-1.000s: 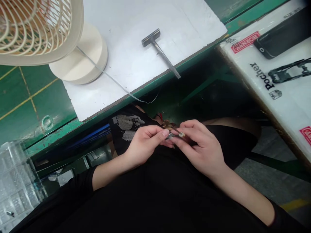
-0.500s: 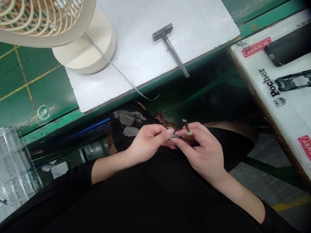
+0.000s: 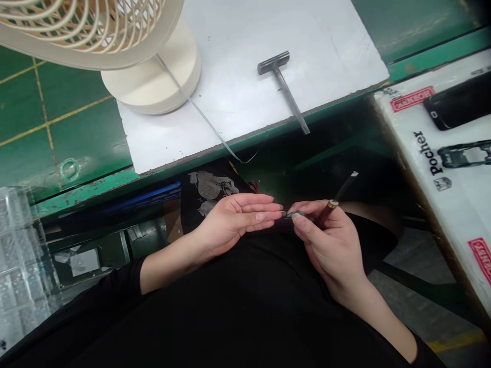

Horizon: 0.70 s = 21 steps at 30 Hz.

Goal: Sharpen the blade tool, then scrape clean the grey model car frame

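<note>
My right hand (image 3: 332, 240) pinches a small dark grey part (image 3: 294, 214) between thumb and forefinger. The same hand also keeps hold of a craft knife (image 3: 332, 204) with a reddish-brown handle, its slanted blade pointing up and away to the right. My left hand (image 3: 240, 222) is open, fingers stretched out close together, with the tips right beside the small part. Whether they touch it I cannot tell. Both hands are above my lap, in front of the bench edge.
On the bench's white sheet (image 3: 233, 66) stand a cream fan (image 3: 153, 87) and a T-shaped metal tool (image 3: 289, 92). To the right, a plastic-wrapped board (image 3: 406, 122) carries a black phone (image 3: 460, 102) and a dark frame part (image 3: 466, 155). Clear plastic trays (image 3: 26, 255) are at left.
My left fingers have let go of the small part and straightened. My right hand has shifted right and turned, so the knife blade now leans further right.
</note>
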Available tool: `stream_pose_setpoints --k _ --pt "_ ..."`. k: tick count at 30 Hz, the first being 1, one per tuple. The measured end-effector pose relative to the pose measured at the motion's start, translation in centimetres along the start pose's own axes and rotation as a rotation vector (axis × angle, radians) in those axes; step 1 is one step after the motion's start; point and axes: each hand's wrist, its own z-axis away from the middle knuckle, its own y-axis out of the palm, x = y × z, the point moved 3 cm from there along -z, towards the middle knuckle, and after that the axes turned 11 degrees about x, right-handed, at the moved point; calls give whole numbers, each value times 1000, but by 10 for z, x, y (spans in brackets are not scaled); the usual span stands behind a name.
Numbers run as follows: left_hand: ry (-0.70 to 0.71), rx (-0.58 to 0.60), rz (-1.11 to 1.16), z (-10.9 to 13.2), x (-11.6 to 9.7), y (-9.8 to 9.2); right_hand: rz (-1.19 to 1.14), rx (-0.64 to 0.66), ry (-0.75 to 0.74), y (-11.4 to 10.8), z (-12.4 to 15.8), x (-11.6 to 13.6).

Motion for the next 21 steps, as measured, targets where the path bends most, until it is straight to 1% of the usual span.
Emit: stream_pose_setpoints --k 5,8,13,18,21 --pt "24 -38 -60 -1 1 -7 -1 48 -56 6 -7 5" --pt "22 -52 -179 -3 -1 -8 53 45 -139 10 -6 14" --pt "34 -25 -364 -10 -1 -6 169 16 -241 15 -2 28" --pt "115 -25 -649 -15 -13 -14 299 36 -301 20 -5 36" --pt "193 -17 -799 -10 -23 -17 370 72 -349 24 -9 42"
